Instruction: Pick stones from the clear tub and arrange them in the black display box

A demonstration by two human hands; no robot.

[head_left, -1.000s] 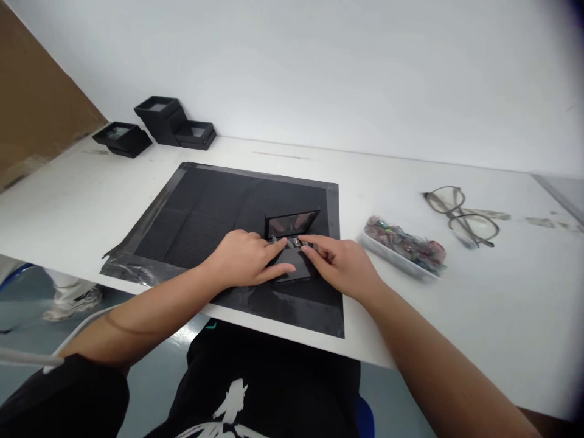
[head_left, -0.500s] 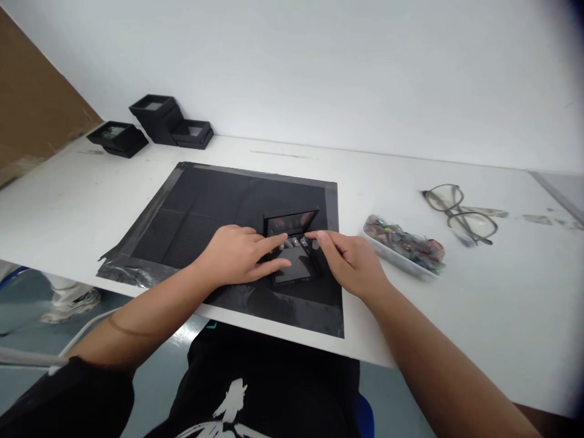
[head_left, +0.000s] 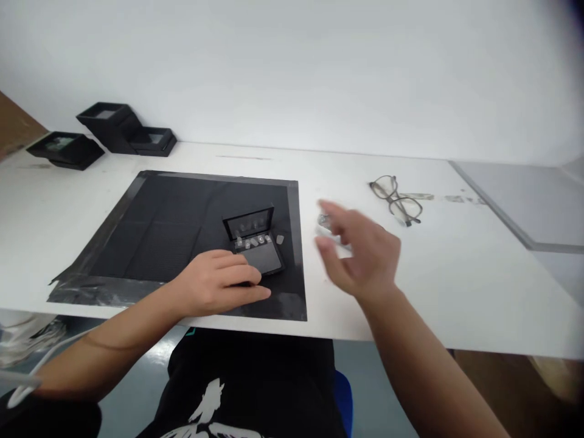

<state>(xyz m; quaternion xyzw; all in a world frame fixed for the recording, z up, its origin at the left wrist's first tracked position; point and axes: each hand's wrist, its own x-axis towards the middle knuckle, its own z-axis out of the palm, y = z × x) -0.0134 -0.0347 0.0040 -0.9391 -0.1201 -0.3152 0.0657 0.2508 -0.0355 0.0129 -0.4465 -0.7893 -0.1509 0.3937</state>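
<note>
A small black box (head_left: 261, 258) lies on the black mat with its lid (head_left: 250, 224) raised. Several small pale pieces (head_left: 261, 239) sit in a row inside it, along the hinge side. One more pale piece (head_left: 280, 239) rests on the mat just right of the box. My left hand (head_left: 221, 285) is at the box's near left edge, thumb and fingers apart, holding nothing I can see. My right hand (head_left: 362, 252) is above the white tray (head_left: 335, 237), with index finger and thumb apart. It is blurred and hides most of the tray and its contents.
The black mat (head_left: 168, 225) is taped to the white table (head_left: 438, 280). Eyeglasses (head_left: 396, 201) lie to the right, beyond my right hand. Black boxes with windowed tops (head_left: 114, 131) are stacked at the back left, against the wall. A grey-edged panel (head_left: 515, 201) is at the far right.
My right hand has left the small box and moved right, over the tray. My left hand has drawn back to the box's near edge. The view has shifted to the right.
</note>
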